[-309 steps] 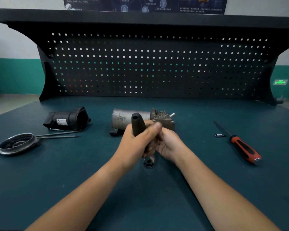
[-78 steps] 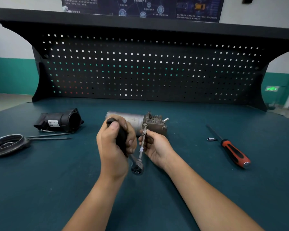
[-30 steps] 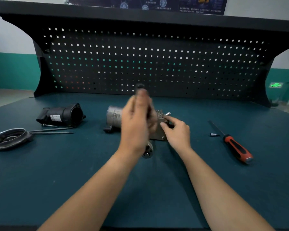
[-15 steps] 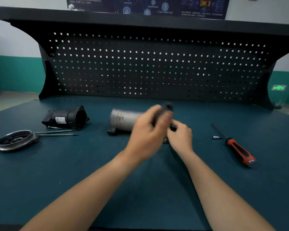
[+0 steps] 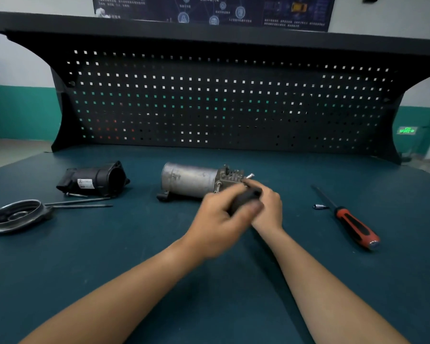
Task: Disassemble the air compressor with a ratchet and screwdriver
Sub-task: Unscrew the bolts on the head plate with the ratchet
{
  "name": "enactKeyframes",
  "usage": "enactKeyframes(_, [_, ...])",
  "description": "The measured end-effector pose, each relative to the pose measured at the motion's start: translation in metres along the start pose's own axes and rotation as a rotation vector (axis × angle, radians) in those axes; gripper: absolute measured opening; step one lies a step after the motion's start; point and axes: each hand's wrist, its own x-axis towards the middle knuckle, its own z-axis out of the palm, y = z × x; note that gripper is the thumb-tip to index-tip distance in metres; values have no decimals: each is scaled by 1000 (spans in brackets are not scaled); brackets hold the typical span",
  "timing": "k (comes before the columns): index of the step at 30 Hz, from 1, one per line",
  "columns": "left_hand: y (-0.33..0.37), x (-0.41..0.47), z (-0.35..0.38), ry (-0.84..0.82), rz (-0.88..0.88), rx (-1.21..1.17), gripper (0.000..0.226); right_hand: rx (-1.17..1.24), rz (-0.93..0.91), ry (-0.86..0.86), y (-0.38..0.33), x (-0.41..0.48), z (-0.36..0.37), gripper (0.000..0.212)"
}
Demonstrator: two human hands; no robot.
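The grey metal air compressor (image 5: 189, 180) lies on its side in the middle of the blue bench, its finned head end to the right. My left hand (image 5: 221, 219) is closed around the black handle of the ratchet (image 5: 246, 198), which points right at the compressor's head end; the ratchet's head is hidden behind my fingers. My right hand (image 5: 268, 207) rests against the head end just behind the ratchet handle, and what its fingers grip is hidden. The red and black screwdriver (image 5: 353, 224) lies on the bench to the right.
A small socket bit (image 5: 319, 206) lies by the screwdriver's shaft. At the left are a black plastic housing (image 5: 94, 181), a round metal end cover (image 5: 15, 216) and two long bolts (image 5: 82, 203). A black pegboard (image 5: 221, 103) closes the back of the bench.
My left hand has swung the ratchet handle from upright down and to the right, low against the compressor's head. My right hand stays at the head end.
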Motion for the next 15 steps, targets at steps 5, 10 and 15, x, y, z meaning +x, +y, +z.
enactKeyframes(5, [-1,18,-28,499,-201,-369,34,-11,-10,48,0,0,2,30])
enactKeyframes(10, [-14,24,-57,730,-277,-450,44,-31,-32,59,-1,-1,5,29])
enactKeyframes(15, [-32,25,-77,1016,-514,-616,47,-31,-34,69,-2,0,7,29])
